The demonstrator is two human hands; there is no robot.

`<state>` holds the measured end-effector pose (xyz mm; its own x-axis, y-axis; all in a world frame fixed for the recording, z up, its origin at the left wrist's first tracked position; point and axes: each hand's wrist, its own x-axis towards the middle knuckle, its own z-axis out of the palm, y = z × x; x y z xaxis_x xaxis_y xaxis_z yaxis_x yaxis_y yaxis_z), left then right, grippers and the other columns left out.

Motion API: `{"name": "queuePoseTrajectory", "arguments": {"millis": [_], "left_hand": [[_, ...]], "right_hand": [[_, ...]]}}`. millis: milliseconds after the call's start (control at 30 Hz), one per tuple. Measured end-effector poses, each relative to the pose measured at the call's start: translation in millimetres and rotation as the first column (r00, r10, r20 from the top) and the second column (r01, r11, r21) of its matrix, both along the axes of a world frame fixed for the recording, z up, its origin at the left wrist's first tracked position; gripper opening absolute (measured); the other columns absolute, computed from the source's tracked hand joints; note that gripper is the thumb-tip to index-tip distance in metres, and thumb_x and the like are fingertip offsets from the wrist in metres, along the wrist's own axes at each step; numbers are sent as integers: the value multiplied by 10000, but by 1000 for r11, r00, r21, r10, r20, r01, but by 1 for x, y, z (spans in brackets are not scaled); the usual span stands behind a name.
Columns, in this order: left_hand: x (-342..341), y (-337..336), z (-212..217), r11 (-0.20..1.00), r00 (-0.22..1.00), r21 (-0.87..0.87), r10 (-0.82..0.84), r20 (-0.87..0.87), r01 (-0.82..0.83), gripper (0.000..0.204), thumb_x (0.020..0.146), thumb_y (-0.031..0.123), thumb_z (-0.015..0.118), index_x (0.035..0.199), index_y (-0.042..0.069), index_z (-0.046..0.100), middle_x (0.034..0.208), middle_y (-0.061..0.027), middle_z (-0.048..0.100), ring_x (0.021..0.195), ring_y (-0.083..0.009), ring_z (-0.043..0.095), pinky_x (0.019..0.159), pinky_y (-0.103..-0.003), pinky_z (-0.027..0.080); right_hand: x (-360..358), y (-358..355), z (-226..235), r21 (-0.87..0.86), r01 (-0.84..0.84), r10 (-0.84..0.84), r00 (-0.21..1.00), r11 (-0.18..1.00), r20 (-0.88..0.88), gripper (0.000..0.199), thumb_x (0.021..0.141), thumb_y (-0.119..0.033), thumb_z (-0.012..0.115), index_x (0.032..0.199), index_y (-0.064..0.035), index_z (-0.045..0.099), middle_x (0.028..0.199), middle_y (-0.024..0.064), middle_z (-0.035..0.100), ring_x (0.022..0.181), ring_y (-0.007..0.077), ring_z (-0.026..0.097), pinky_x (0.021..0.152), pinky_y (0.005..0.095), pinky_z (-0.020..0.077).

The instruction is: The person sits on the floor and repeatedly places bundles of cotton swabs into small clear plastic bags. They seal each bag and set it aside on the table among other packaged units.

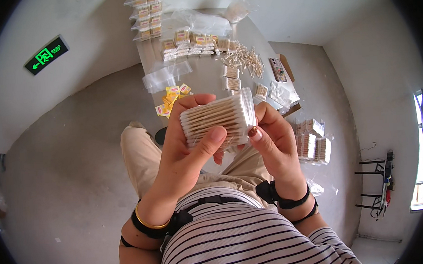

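A flat bundle of cotton swabs [215, 113] with wooden sticks and white tips is held up in front of me, in a clear plastic bag. My left hand [181, 146] is closed around the bundle, its thumb lying across the sticks. At the bag's right end, my right hand [277, 140] pinches the clear plastic edge [249, 105] between thumb and fingers. Beyond my hands, yellow printed cards [171, 99] lie on the table's near left, and small stacks of swabs [231, 72] sit near its middle.
The grey table [202, 67] carries bagged swab packs [186, 44], loose swabs [246, 59], empty clear bags [167, 76] and a phone [278, 70]. More packs [146, 15] are stacked at the far left. Swab bundles [313, 142] stand low at the right.
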<state>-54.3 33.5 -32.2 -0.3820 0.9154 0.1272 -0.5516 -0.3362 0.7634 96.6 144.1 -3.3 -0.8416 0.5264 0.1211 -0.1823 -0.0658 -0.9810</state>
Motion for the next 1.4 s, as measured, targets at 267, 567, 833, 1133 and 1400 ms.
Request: {"name": "queuePoseTrajectory", "arguments": {"millis": [267, 567, 833, 1133, 1400], "left_hand": [[0, -4, 2, 999, 995, -43, -3, -100, -2, 564, 969, 142, 686, 1418, 65, 353, 1122, -44, 603, 879, -71, 600, 689, -230, 513], [-8, -13, 6, 1000, 999, 12, 1, -39, 0, 769, 870, 105, 676, 1509, 60, 250, 1257, -127, 590, 1018, -161, 630, 758, -280, 522], [-11, -12, -9, 967, 967, 6, 254, 13, -254, 385, 926, 28, 727, 1253, 8, 526, 1137, -95, 687, 978, -108, 648, 830, -251, 535], [-10, -10, -2, 942, 878, -78, 272, -394, -327, 263, 880, 20, 770, 1108, -7, 642, 1041, -61, 704, 878, -72, 653, 797, -225, 531], [-9, -12, 2, 966, 905, -84, 197, -378, -246, 244, 889, 24, 748, 1116, -5, 664, 992, -30, 703, 846, -67, 659, 801, -227, 536]], "right_hand": [[0, -5, 0, -29, 40, -39, 999, 999, 11, 150, 1044, -144, 581, 1089, -15, 518, 1015, 20, 574, 915, 83, 557, 819, 255, 494], [7, -2, 0, -53, 136, -137, 990, 989, -19, 143, 1031, -162, 601, 1035, -36, 535, 959, 24, 586, 869, 101, 570, 817, 278, 496], [4, -11, -7, 133, 153, -158, 987, 979, 31, 162, 982, -49, 648, 1064, -14, 512, 1010, 46, 598, 966, 119, 573, 907, 275, 448], [-17, 7, 1, 535, 172, -206, 979, 827, 4, 618, 838, -128, 787, 1358, -2, 477, 1274, 106, 577, 1127, 190, 561, 974, 344, 441], [-20, 2, -4, 271, 121, -129, 992, 955, 12, 451, 910, -26, 713, 1317, -16, 519, 1107, 22, 548, 985, 94, 543, 914, 265, 460]]}}
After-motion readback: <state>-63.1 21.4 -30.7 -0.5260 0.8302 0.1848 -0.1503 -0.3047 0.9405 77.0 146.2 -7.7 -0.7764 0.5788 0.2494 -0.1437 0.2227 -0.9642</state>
